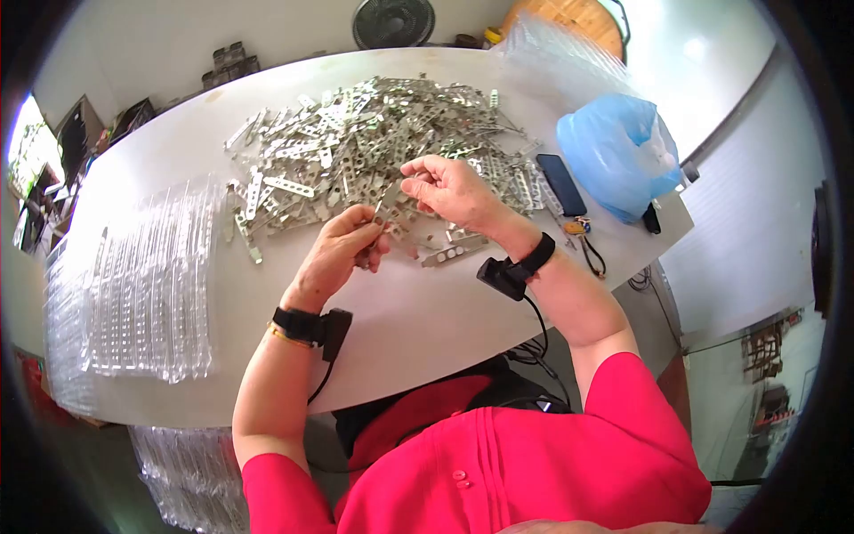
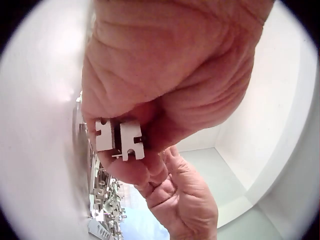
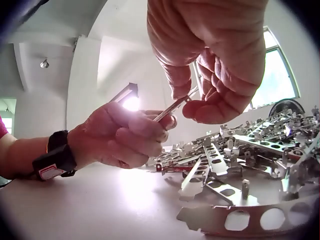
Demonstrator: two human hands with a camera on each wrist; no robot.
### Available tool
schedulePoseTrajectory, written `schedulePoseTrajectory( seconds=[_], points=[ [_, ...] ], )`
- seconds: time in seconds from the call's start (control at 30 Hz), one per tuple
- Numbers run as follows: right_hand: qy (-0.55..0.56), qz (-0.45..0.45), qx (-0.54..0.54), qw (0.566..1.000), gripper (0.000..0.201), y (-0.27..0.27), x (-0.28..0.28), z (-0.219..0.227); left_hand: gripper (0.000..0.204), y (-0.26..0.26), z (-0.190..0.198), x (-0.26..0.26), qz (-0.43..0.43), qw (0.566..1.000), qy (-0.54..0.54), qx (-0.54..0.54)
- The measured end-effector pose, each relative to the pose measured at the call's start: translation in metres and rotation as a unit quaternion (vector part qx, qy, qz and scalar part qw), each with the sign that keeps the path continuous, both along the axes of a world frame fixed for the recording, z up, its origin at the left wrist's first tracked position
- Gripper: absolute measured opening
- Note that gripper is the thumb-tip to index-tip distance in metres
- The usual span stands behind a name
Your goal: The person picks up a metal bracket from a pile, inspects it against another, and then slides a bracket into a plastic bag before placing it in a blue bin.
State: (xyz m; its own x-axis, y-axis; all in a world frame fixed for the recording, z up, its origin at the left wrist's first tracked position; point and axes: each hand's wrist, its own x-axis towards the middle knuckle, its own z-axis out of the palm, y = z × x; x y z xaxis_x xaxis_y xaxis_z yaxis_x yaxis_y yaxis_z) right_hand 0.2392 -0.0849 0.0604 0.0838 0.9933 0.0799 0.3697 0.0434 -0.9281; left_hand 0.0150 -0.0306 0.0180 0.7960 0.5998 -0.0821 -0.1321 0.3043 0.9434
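Note:
My left hand (image 1: 331,254) grips thin metal slot brackets near the front of a large heap of similar brackets (image 1: 356,133). In the left wrist view, two notched bracket ends (image 2: 132,141) stick out side by side from its curled fingers. A bracket (image 3: 172,108) slants up from the left hand toward the right hand (image 1: 458,196). In the right wrist view, the right thumb and fingertips pinch around its upper end. Just below the right hand, a loose bracket with round holes (image 1: 454,253) lies on the white table (image 1: 294,356).
Clear plastic trays (image 1: 151,285) are stacked on the left, with more plastic trays (image 1: 191,472) below the table edge. On the right lie a phone (image 1: 560,184), keys (image 1: 578,226) and a blue plastic bag (image 1: 614,151). A black fan (image 1: 393,22) stands behind the table.

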Motion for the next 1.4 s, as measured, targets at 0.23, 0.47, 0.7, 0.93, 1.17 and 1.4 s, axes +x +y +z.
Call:
schedulePoseTrajectory(
  seconds=[0.23, 0.47, 0.7, 0.93, 1.17, 1.4],
  points=[
    [-0.041, -0.106, 0.09, 0.989, 0.023, -0.008, 0.084, 0.029, 0.012, 0.001, -0.002, -0.001, 0.0, 1.0, -0.007, -0.004],
    [-0.173, -0.341, 0.19, 0.904, 0.018, -0.036, 0.194, 0.058, 0.011, -0.001, -0.001, 0.0, -0.002, 1.0, 0.021, 0.003],
    [-0.335, -0.52, 0.189, 0.763, 0.02, -0.079, 0.31, 0.065, 0.012, 0.0, 0.0, 0.0, 0.001, 1.0, 0.022, -0.003],
    [-0.412, -0.605, -0.091, 0.675, 0.036, -0.11, 0.377, 0.036, 0.012, 0.001, -0.005, -0.001, -0.003, 0.999, 0.033, -0.007],
    [-0.445, -0.538, -0.109, 0.708, 0.029, -0.123, 0.364, 0.038, 0.012, 0.001, -0.007, -0.001, -0.005, 0.999, 0.037, -0.004],
    [-0.477, -0.535, -0.132, 0.685, 0.029, -0.119, 0.315, 0.067, 0.013, 0.002, -0.006, -0.001, -0.013, 0.999, 0.034, 0.007]
  ],
)
